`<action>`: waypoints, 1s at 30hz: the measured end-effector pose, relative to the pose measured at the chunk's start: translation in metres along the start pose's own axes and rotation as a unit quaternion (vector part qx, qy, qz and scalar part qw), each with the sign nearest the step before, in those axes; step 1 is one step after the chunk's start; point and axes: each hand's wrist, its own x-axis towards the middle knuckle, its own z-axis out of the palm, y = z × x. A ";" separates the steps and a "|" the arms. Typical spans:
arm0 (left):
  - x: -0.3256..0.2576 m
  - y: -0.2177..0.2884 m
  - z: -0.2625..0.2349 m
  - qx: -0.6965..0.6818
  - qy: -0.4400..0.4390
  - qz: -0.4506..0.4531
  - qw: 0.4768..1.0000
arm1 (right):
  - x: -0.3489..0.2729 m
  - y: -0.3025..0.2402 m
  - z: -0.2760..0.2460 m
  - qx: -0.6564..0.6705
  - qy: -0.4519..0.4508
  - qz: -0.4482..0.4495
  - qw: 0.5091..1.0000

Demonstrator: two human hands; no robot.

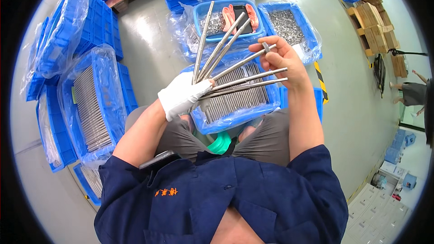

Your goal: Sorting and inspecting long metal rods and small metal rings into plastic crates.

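Note:
My left hand (pixel 183 94), in a white glove, is closed around the lower ends of several slim metal rods (pixel 228 40), which fan out up and to the right. My bare right hand (pixel 289 63) pinches a small grey metal piece (pixel 266 47) between thumb and fingers, at the stepped tip of one rod. Whether the piece sits on that tip or only touches it I cannot tell. Below both hands, between my knees, a plastic-lined blue crate (pixel 246 125) holds rows of similar rods (pixel 244 97).
Beyond the hands, a blue tray (pixel 197 16) carries small metal parts, pink gloves (pixel 229 17) and a dark flat object. A lined crate of small parts (pixel 287 25) stands right of it. Rod-filled crates (pixel 92 108) and stacked blue crates (pixel 97 22) line the left; cartons (pixel 373 27) stand far right.

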 end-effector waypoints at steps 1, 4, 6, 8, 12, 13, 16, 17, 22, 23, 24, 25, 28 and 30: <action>0.000 0.001 0.000 -0.003 0.002 0.000 1.000 | -0.001 -0.002 0.001 -0.024 0.009 0.001 1.000; -0.002 0.004 0.000 -0.019 -0.017 -0.015 1.000 | 0.002 0.001 0.001 -0.028 0.013 -0.002 1.000; -0.004 0.005 0.001 -0.060 -0.028 -0.009 0.998 | 0.002 0.004 -0.001 -0.011 0.005 -0.002 1.000; -0.004 0.008 -0.001 -0.049 -0.042 -0.014 0.998 | 0.003 0.005 -0.004 0.042 -0.027 -0.011 0.999; 0.000 0.002 0.006 -0.027 -0.023 0.004 0.999 | 0.004 0.020 0.018 -0.005 -0.065 0.036 0.997; 0.001 0.001 0.006 -0.027 -0.023 0.004 0.999 | 0.004 0.022 0.017 -0.005 -0.065 0.037 0.997; 0.004 0.000 0.005 0.021 -0.024 -0.004 0.999 | 0.004 0.024 0.015 0.008 -0.070 0.019 0.997; 0.005 0.001 0.006 0.015 0.002 0.010 1.000 | 0.004 0.024 0.015 0.000 -0.052 0.014 0.999; 0.004 0.002 0.005 0.033 0.043 0.008 0.999 | 0.003 0.017 0.006 -0.035 -0.002 0.018 0.999; 0.003 0.002 0.005 0.032 0.043 0.008 0.999 | 0.000 0.008 -0.003 -0.037 0.007 0.008 0.999; 0.001 0.002 0.003 0.001 0.013 -0.025 1.000 | -0.002 0.001 -0.009 -0.040 0.017 -0.002 0.999; 0.001 0.002 0.003 -0.030 -0.017 -0.059 0.998 | -0.003 0.002 -0.011 -0.040 0.011 -0.007 0.999; 0.000 0.003 0.003 -0.024 -0.005 -0.048 0.999 | -0.002 -0.002 -0.009 -0.055 0.015 0.008 0.998; 0.001 0.002 0.005 0.002 0.017 -0.025 1.000 | 0.001 0.000 -0.013 -0.065 0.037 0.017 0.997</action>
